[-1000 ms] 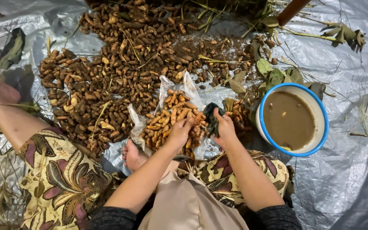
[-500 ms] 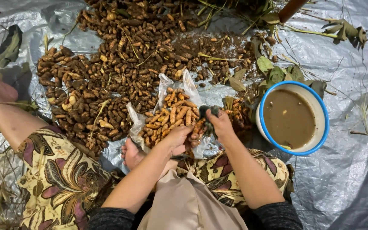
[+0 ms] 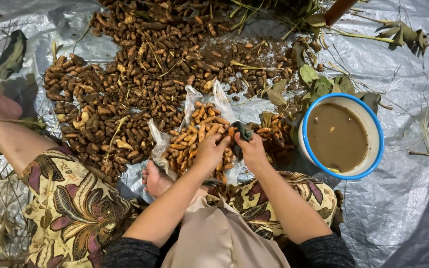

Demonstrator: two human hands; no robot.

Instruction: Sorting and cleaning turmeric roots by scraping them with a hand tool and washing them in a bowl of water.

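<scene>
One small orange root piece (image 3: 230,133) sits pinched in the fingertips of the left hand (image 3: 210,150), just over the near right part of a heap of cleaned orange roots (image 3: 197,138). The right hand (image 3: 250,148) is closed around one dark cloth (image 3: 244,131), which touches that piece. The orange heap lies on one clear plastic bag (image 3: 220,98), too many pieces to count. Beyond it, to the far left, one much larger pile of brown unwashed roots (image 3: 135,74) spreads over the silver tarp (image 3: 403,208). To the right stands one white bowl with a blue rim (image 3: 378,149), filled with muddy water. Several green leaves (image 3: 319,84) lie just beyond the bowl. One bare foot (image 3: 155,179) shows near the bag, beside a patterned skirt (image 3: 70,208).
</scene>
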